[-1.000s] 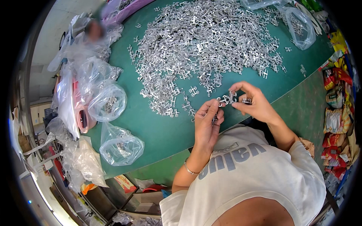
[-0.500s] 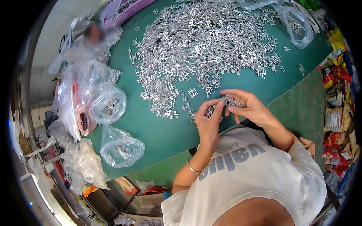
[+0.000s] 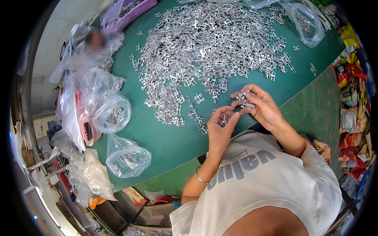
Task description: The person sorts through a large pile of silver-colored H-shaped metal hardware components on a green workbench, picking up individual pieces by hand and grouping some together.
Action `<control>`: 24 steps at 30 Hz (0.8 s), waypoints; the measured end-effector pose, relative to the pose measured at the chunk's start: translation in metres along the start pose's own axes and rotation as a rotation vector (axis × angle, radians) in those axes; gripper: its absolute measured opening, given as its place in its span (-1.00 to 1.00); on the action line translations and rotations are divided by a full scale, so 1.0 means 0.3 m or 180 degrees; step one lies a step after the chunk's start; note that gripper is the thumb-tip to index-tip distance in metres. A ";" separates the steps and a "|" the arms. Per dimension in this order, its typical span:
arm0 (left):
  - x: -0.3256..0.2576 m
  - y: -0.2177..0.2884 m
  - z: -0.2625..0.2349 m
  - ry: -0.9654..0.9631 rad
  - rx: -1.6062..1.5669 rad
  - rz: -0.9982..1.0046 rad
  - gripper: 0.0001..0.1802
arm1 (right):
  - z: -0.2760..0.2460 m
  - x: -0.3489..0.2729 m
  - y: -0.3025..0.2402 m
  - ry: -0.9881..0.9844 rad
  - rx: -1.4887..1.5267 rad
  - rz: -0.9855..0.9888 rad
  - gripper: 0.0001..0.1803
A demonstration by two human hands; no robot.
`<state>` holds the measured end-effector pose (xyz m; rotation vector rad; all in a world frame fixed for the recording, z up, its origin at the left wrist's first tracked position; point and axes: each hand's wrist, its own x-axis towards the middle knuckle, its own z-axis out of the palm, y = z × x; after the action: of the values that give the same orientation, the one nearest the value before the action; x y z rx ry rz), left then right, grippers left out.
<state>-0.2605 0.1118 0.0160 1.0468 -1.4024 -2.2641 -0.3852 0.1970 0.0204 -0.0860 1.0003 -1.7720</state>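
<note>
My left hand point(image 3: 221, 129) is cupped around several small silver metal pieces point(image 3: 225, 120) in its palm. Just to the right, my right hand point(image 3: 263, 108) grips a cluster of the same shiny metal parts point(image 3: 246, 100) between thumb and fingers. The fingertips of both hands come close together above the near edge of the green table. Ahead of them spreads a wide heap of these small silver metal parts point(image 3: 208, 43), with a few loose pieces point(image 3: 199, 98) at its near side. The exact kind of part is too small to make out.
On the left of the green table point(image 3: 165, 145) lie clear plastic bags point(image 3: 128, 159) with metal parts inside, and a pink holder point(image 3: 87, 131). A purple bin point(image 3: 128, 15) stands at the far left. Another clear bag point(image 3: 313, 29) lies at the far right. Colourful packages point(image 3: 350, 118) line the right side.
My right hand has moved slightly away from the left and turned, showing more of its cluster of metal parts. The left hand has opened a little around its pieces.
</note>
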 end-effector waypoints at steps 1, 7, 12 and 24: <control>-0.001 -0.005 0.003 -0.0063 0.0003 -0.0029 -0.78 | 0.006 0.000 0.002 0.0019 0.0111 -0.0016 -0.85; -0.002 -0.016 0.021 -0.0219 0.0146 -0.0141 -0.65 | 0.039 -0.017 0.044 0.0224 0.0891 -0.0137 -0.86; 0.009 -0.027 0.052 -0.0133 0.0216 0.0214 -0.54 | 0.065 -0.036 0.052 0.0373 0.0898 -0.0246 -0.87; -0.015 0.034 0.060 -0.0427 0.0141 -0.0048 -0.62 | -0.210 0.039 -0.135 0.0423 0.2249 -0.0338 -0.81</control>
<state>-0.2713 0.1212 0.0316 0.9366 -1.5080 -2.3633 -0.4517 0.2281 0.0016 0.4331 0.4156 -2.1541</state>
